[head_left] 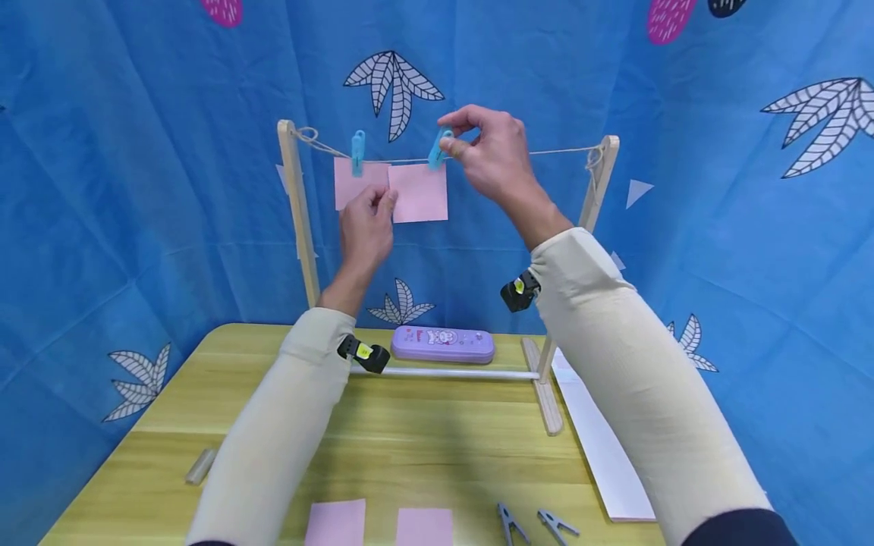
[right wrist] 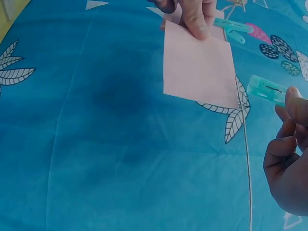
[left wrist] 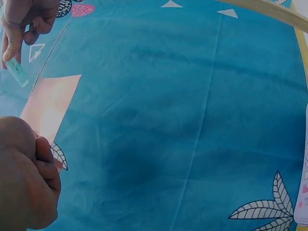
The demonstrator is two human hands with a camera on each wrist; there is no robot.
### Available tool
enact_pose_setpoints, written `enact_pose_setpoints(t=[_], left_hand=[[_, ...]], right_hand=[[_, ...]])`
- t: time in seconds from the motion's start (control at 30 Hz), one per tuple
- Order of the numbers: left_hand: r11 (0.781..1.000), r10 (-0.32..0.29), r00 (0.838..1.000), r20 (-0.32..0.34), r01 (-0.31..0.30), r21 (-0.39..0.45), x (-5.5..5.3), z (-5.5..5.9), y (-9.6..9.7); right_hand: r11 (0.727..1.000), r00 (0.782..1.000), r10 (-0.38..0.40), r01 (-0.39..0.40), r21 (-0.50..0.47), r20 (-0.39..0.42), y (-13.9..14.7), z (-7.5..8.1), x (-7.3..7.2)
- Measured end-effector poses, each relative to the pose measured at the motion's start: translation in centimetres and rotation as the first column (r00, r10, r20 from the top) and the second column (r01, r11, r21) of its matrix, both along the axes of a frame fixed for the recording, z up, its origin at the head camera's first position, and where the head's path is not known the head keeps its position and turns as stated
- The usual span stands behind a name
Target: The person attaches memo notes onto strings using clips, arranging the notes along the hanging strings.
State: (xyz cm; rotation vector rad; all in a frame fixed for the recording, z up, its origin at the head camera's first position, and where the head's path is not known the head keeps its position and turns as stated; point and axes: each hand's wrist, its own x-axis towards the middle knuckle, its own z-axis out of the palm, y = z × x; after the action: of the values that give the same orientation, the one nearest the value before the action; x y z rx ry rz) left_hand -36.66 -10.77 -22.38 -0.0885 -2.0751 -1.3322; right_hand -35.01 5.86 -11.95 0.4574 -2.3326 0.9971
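Note:
My left hand pinches a pink paper square by its left edge, holding it up against the string. Thumb and fingers of my right hand pinch a blue clothespin near the square's upper right. In the right wrist view that clothespin stands a little apart from the paper and the string. Just left, another pink paper hangs from the string under a second blue clothespin, partly covered by my left hand.
The string runs between two wooden posts joined by a white bar. Behind the bar lies a purple pencil case. Near the front are pink papers and grey clothespins. A white sheet lies right, a small wooden block left.

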Motion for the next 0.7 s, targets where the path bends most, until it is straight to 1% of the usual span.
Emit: enact_pose_setpoints(t=[0.13, 0.3, 0.47, 0.7], left_hand=[[1.0, -0.005, 1.0, 0.013, 0.005, -0.002, -0.1, 0.4, -0.1], [1.0, 0.009, 1.0, 0.014, -0.009, -0.021, -0.3, 0.7, -0.2], [1.0, 0.003, 1.0, 0.022, -0.003, -0.023, -0.3, 0.7, -0.2], [1.0, -0.009, 1.0, -0.004, 0.009, -0.007, -0.3, 0.5, -0.3]], right_hand=[[0.999, 0.999, -0.028, 0.027, 0.023, 0.038, -0.6, 0.8, -0.4], [0.998, 0.998, -0.043, 0.04, 0.051, 0.055, -1.6, 1.3, -0.9], [0.997, 0.997, -0.041, 0.036, 0.072, 0.06, -2.3, 1.6, -1.1], [0.992, 0.993, -0.057, 0.045, 0.114, 0.103, -2.8, 1.8, -1.3]])
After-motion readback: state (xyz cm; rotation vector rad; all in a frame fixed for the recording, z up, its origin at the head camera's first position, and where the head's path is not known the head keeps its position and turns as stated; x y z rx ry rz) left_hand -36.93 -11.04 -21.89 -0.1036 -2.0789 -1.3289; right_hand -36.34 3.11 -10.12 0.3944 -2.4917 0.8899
